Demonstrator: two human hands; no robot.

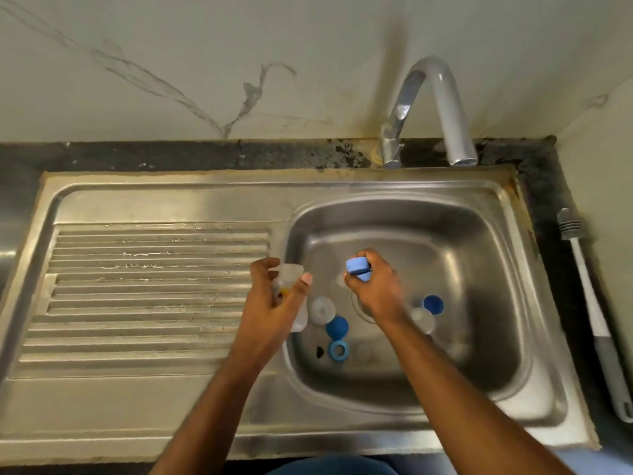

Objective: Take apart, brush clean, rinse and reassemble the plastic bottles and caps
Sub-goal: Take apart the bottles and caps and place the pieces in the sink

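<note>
My left hand [274, 303] grips a clear plastic bottle [291, 272] at the left rim of the sink basin, its open mouth pointing away from me. To its right, above the basin, my right hand [375, 286] holds a light blue cap [358, 268] in its fingertips. Loose parts lie on the basin floor: a clear round lid [322, 310], a dark blue cap [337, 326], a blue ring [339, 349], another dark blue cap [433, 304] and a clear piece [423, 318].
The steel sink [513, 269] has a ribbed draining board [147, 289] on its left. A chrome tap [428, 108] arches over the back rim; no water runs. A long bottle brush [589, 303] lies on the dark counter at the right.
</note>
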